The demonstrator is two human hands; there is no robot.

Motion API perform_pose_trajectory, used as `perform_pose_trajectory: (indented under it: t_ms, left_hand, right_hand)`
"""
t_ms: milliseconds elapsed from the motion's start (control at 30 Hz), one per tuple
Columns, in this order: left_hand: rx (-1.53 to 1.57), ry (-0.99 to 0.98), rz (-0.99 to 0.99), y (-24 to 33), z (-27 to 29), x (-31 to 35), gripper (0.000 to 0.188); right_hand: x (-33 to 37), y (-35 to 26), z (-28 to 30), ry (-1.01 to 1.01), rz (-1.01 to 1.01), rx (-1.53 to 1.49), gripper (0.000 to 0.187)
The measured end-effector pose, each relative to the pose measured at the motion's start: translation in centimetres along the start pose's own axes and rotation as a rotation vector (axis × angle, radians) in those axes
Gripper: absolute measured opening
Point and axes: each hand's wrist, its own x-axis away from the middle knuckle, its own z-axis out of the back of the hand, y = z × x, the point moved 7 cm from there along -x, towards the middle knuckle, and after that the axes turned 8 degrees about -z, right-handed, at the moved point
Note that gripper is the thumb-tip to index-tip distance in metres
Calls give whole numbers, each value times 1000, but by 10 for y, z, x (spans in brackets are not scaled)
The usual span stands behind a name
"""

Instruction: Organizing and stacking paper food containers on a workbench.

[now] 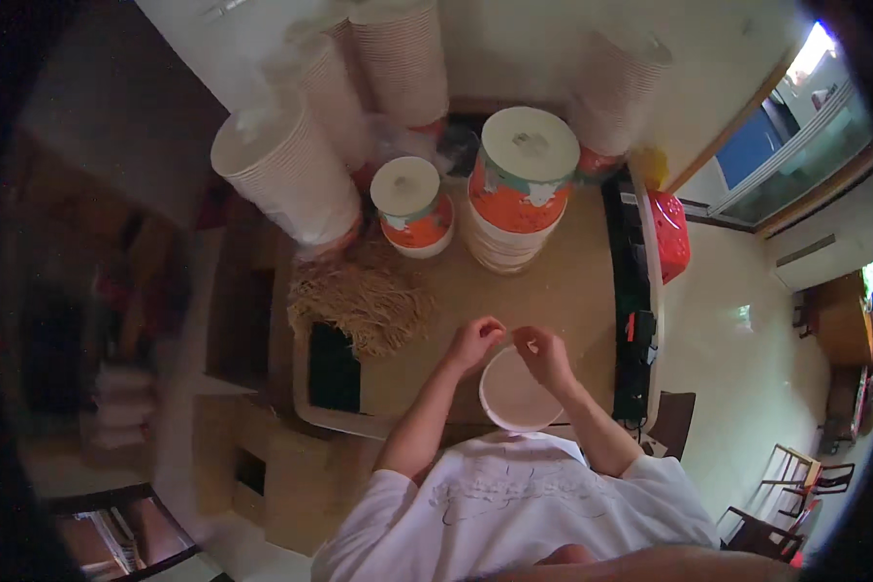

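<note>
My left hand (475, 343) and my right hand (545, 356) meet above the near edge of the table, fingertips pinched and close together. Whatever lies between the fingers is too small to make out. Just under my right hand a round white paper bucket (520, 400) rests against my shirt, its open mouth facing up. To the left of my left hand lies a heap of thin tan cords (364, 296). Beyond my hands stand a small white-and-orange paper bucket (413, 215) and a taller stack of orange-and-white buckets (520, 199), each topped with a pale round disc.
Tall stacks of nested white buckets (296, 179) line the back left of the table (475, 291), and another stack (619, 92) stands at back right. A red plastic basket (667, 236) sits beyond the right edge. Cardboard boxes (301, 475) stand at lower left.
</note>
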Motion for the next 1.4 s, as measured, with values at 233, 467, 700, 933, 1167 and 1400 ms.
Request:
perform_pose_trajectory:
  t_ms: [233,467,700,933,1167,1400]
  left_hand:
    - [2,140,-107,-4,8,2,9]
    - [-601,205,-201,57,-24,75,22]
    - [-304,120,-73,40,-48,107,27]
    - [-253,243,-155,22,-46,77,22]
    - [-133,189,44,-12,-11,41,18]
    - [42,-69,355,-33,-29,36,17]
  right_hand:
    - [-29,4,-35,-393,-129,225,18]
    - [-13,24,-33,-257,-71,256,12]
    - [14,13,-17,-141,-24,179,13]
    - [19,16,-12,-99,-23,127,11]
    - [14,17,-15,-163,-31,-17,6]
    - [-10,56,-27,-452,-219,-201,5]
